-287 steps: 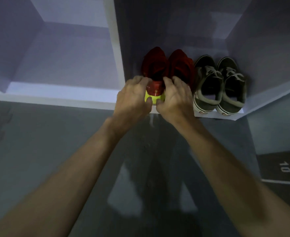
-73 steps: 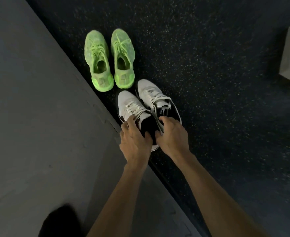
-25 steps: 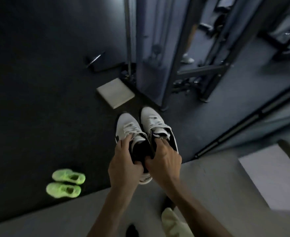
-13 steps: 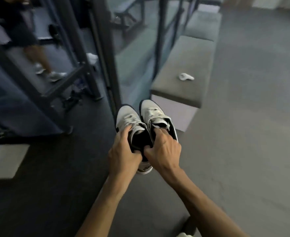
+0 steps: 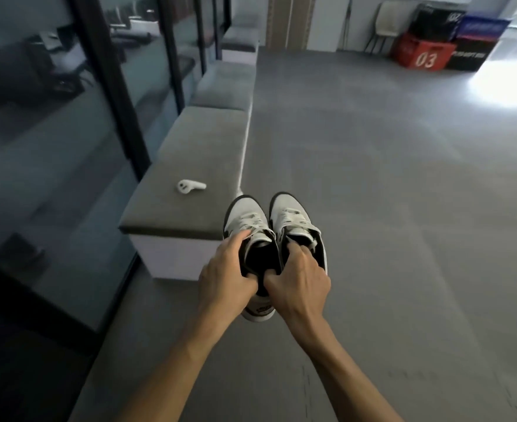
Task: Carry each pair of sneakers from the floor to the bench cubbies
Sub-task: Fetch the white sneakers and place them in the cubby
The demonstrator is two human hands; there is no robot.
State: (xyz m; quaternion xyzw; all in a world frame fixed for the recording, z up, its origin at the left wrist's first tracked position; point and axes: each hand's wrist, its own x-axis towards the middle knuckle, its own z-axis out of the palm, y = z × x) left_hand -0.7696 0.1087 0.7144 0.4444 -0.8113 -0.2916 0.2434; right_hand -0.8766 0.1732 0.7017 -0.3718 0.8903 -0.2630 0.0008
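While in two hands [image 5: 225, 281] [image 5: 299, 284], two white sneakers [image 5: 245, 214] [image 5: 287, 208]

My left hand [image 5: 226, 281] and right hand [image 5: 299, 281] sit side by side before me, each gripping the collar of one shoe of the pair of white-and-black lace-up sneakers [image 5: 246, 219], toes pointing away from me. Ahead and left of the pair stands the grey cushion-topped bench [image 5: 196, 141]; a small white plastic earbud [image 5: 190, 186] lies on its top, towards the near end. Further grey bench sections [image 5: 226, 86] line up behind it. Left of the bench runs the black-framed glass partition [image 5: 111, 86]. To its right spreads the grey mat floor [image 5: 388, 208], with a red numbered box [image 5: 421, 54] at the far right.
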